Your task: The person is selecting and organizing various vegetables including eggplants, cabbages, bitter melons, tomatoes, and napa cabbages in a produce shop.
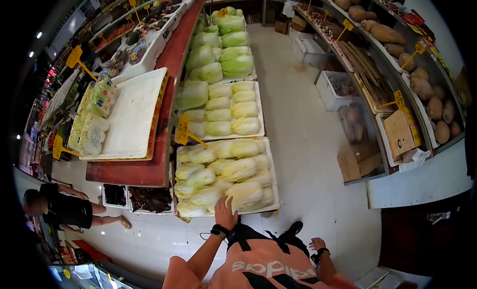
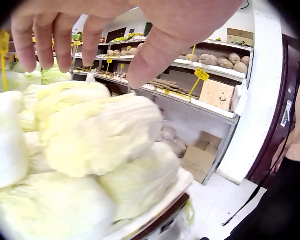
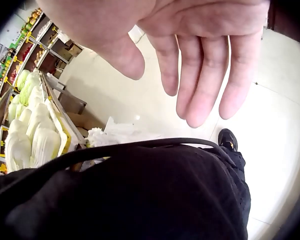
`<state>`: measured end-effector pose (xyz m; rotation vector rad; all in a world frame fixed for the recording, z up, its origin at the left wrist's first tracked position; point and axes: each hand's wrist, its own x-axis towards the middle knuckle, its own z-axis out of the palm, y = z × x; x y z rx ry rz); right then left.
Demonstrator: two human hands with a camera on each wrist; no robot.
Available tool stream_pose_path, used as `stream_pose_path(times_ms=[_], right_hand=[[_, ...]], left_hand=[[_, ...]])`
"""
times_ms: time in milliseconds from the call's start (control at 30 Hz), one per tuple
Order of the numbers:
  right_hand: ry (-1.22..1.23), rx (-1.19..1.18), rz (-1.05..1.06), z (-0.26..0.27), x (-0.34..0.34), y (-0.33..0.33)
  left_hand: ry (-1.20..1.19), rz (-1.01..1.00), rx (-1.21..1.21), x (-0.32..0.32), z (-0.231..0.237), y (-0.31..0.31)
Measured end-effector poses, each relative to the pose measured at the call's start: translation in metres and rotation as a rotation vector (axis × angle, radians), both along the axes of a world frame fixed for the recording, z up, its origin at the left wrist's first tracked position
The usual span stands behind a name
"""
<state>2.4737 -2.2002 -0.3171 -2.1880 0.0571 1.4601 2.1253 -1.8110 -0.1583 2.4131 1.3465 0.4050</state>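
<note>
Pale napa cabbages lie heaped in a white foam tray (image 1: 275, 184) in front of the body. My left hand (image 1: 226, 215) reaches over the near edge of this tray, beside a yellowish cabbage (image 1: 244, 193). From the left wrist, the fingers (image 2: 62, 42) spread loosely above the pile, with the thumb pointing down near the top of a cabbage (image 2: 105, 130). Nothing is gripped in it. Low at my side hangs the right hand (image 1: 316, 244), its fingers (image 3: 205, 75) loose and holding nothing, over the floor and dark trousers in the right wrist view.
Another tray of cabbages (image 1: 218, 110) stands beyond. At left, a red counter (image 1: 149, 169) carries a white foam tray (image 1: 134, 125) with wrapped packs. Shelves of squash and roots (image 1: 387, 33) line the right side of the aisle (image 1: 298, 115). A person in black (image 1: 67, 207) stands at left.
</note>
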Motion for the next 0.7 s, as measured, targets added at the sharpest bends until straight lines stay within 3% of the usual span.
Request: stream_pose_path(times_ms=[133, 200, 267, 333, 500, 600, 700], right_hand=[[-0.030, 0.102, -0.070, -0.030, 0.065, -0.064], [0.049, 0.084, -0.177, -0.064, 0.101, -0.117], [0.061, 0.075, -0.340, -0.077, 0.133, -0.160], [0.102, -0.035, -0.392, -0.055, 0.165, -0.177], [0.101, -0.050, -0.483, -0.049, 0.229, -0.178], [0.052, 0.007, -0.403, -0.053, 0.267, -0.145], [0.039, 0.027, -0.209, -0.056, 0.315, -0.089]], left_hand=[[-0.011, -0.094, -0.124, 0.098, -0.010, -0.063], [-0.173, -0.269, -0.216, 0.147, -0.039, -0.091], [-0.078, -0.393, -0.444, 0.198, -0.068, -0.118], [-0.012, -0.546, -0.639, 0.247, -0.064, -0.136], [-0.067, -0.431, -0.690, 0.314, -0.062, -0.143], [-0.071, -0.269, -0.763, 0.327, -0.065, -0.131], [-0.096, -0.116, -0.734, 0.327, -0.109, -0.108]])
